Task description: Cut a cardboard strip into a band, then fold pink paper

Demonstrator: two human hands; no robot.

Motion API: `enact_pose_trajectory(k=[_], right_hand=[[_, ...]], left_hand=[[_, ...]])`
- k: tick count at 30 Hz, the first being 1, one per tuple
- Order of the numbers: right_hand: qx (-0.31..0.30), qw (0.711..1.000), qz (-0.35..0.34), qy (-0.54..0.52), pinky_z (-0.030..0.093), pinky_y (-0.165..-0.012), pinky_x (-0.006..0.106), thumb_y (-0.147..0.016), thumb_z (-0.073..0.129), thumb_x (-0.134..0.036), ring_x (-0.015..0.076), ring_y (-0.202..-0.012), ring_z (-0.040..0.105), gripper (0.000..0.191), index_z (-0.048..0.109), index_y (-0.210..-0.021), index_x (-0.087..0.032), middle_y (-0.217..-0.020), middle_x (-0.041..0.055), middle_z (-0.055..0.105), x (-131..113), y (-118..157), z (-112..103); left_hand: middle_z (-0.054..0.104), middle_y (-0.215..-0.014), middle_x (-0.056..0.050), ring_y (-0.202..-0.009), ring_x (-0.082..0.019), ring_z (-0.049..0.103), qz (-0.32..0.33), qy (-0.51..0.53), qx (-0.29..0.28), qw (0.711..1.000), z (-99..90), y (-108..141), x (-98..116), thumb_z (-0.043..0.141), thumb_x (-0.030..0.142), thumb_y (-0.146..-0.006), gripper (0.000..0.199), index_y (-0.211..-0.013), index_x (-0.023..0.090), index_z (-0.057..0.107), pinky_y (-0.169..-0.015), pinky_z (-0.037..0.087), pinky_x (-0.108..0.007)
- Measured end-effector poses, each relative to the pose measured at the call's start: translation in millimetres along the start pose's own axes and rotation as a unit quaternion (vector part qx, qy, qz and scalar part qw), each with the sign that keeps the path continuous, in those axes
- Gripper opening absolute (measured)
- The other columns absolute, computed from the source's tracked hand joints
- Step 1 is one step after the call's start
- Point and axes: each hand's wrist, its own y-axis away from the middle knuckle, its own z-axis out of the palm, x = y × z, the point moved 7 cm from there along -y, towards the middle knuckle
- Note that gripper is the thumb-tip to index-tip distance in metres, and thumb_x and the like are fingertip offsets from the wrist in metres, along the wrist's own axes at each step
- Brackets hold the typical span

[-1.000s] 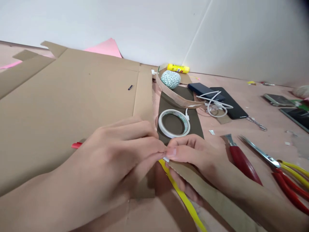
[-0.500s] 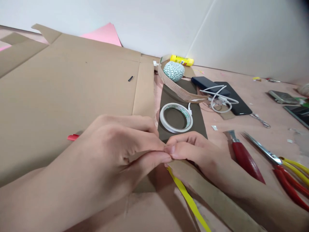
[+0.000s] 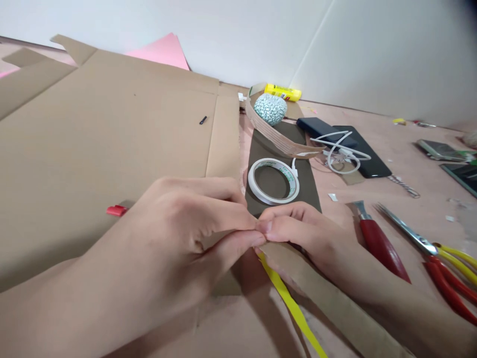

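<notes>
My left hand [image 3: 201, 228] and my right hand [image 3: 309, 233] meet at their fingertips, low in the middle of the view. Both pinch the upper end of a brown cardboard strip [image 3: 335, 303], which slants down to the right under my right forearm. A thin yellow strip [image 3: 290, 303] hangs from the same spot; the fingers hide where its end lies. Just beyond the fingertips, a roll of white tape [image 3: 253, 187] rests on a dark card [image 3: 307, 191].
A large cardboard sheet [image 3: 149, 119] spreads over the left. Behind the tape are a curved cardboard strip [image 3: 274, 138], a patterned ball [image 3: 270, 109] and a glue stick [image 3: 285, 93]. A red-handled cutter [image 3: 383, 248], scissors [image 3: 421, 241] and a phone [image 3: 367, 156] lie right.
The view has shifted slightly, and more of the small red piece shows beside my left wrist. Both hands keep their pinch at nearly the same place.
</notes>
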Motion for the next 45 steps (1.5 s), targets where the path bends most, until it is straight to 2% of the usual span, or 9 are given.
enact_pose_trajectory(k=[3,10,15,20,24,28,38,41,45], right_hand=[[-0.001,1.0,-0.003,0.006,0.019,-0.044,0.021,-0.076,0.07,-0.027,0.0065,-0.046,0.031,0.023,0.055,-0.059,-0.02,-0.052,-0.0063,0.045,-0.6,-0.4,0.1],[-0.007,1.0,-0.013,0.004,0.018,-0.044,0.021,-0.077,0.07,-0.028,0.0072,-0.046,0.034,0.023,0.056,-0.06,-0.02,-0.052,-0.006,0.047,0.3,0.4,0.1],[-0.002,1.0,-0.011,0.007,0.018,-0.046,0.023,-0.08,0.068,-0.028,0.0073,-0.047,0.032,0.028,0.051,-0.059,-0.02,-0.052,-0.0065,0.045,-0.5,0.6,0.0],[-0.005,1.0,-0.021,-0.003,0.018,-0.048,0.023,-0.08,0.07,-0.026,0.007,-0.049,0.029,0.026,0.054,-0.06,-0.019,-0.054,-0.0074,0.042,-3.2,-0.2,-0.2],[-0.009,1.0,-0.024,-0.014,0.018,-0.049,0.023,-0.083,0.07,-0.026,0.0066,-0.05,0.029,0.028,0.054,-0.061,-0.018,-0.055,-0.0069,0.044,-2.0,0.1,-0.4],[-0.01,0.999,-0.029,-0.01,0.018,-0.049,0.024,-0.085,0.07,-0.029,0.0072,-0.051,0.032,0.032,0.053,-0.06,-0.018,-0.057,-0.0054,0.046,-0.3,-0.5,-1.0],[-0.013,0.999,-0.033,-0.031,0.018,-0.048,0.024,-0.083,0.072,-0.028,0.0073,-0.05,0.033,0.027,0.06,-0.061,-0.017,-0.056,-0.005,0.047,0.0,-2.4,-0.5],[-0.016,0.998,-0.034,-0.04,0.018,-0.048,0.023,-0.083,0.073,-0.028,0.0069,-0.05,0.033,0.024,0.064,-0.064,-0.016,-0.056,-0.005,0.049,0.0,-2.6,0.1],[-0.009,0.999,-0.032,-0.025,0.018,-0.048,0.024,-0.084,0.073,-0.03,0.0069,-0.05,0.031,0.029,0.058,-0.062,-0.017,-0.056,-0.0056,0.046,0.8,-1.9,-1.3]], left_hand=[[0.075,-0.087,0.002,-0.069,-0.012,0.068,0.045,-0.053,-0.024,0.997,3.0,-2.3,4.6,0.064,0.028,-0.102,0.03,-0.077,0.027,0.081,-0.058,0.046,-0.021],[0.077,-0.093,0.002,-0.073,-0.011,0.07,0.063,-0.064,-0.031,0.995,1.8,-2.6,4.4,0.061,0.027,-0.103,0.027,-0.086,0.027,0.082,-0.059,0.047,-0.02],[0.077,-0.092,0.002,-0.074,-0.012,0.07,0.063,-0.044,-0.037,0.996,1.8,-4.4,5.1,0.063,0.025,-0.101,0.028,-0.078,0.026,0.079,-0.061,0.049,-0.021],[0.076,-0.09,0.001,-0.074,-0.012,0.07,0.051,-0.052,-0.031,0.997,0.4,-5.0,3.1,0.063,0.029,-0.102,0.025,-0.087,0.028,0.083,-0.062,0.049,-0.022],[0.075,-0.086,0.0,-0.075,-0.014,0.07,0.047,-0.059,-0.022,0.997,-2.8,-7.1,3.5,0.06,0.031,-0.101,0.03,-0.078,0.025,0.079,-0.063,0.05,-0.024],[0.074,-0.086,0.003,-0.076,-0.012,0.071,0.059,-0.059,-0.015,0.996,-3.6,-9.1,5.3,0.056,0.03,-0.099,0.031,-0.075,0.026,0.076,-0.064,0.051,-0.022],[0.071,-0.086,0.009,-0.072,-0.005,0.067,0.068,-0.083,-0.004,0.994,-2.7,-3.4,7.0,0.067,0.022,-0.097,0.022,-0.078,0.028,0.075,-0.062,0.047,-0.015],[0.072,-0.087,0.01,-0.073,-0.005,0.067,0.069,-0.084,0.003,0.994,-3.2,-3.2,5.6,0.068,0.023,-0.097,0.021,-0.078,0.028,0.075,-0.062,0.047,-0.015],[0.071,-0.085,0.007,-0.072,-0.007,0.067,0.077,-0.07,0.001,0.995,-3.6,-3.5,5.0,0.064,0.023,-0.097,0.024,-0.074,0.025,0.072,-0.061,0.047,-0.017]])
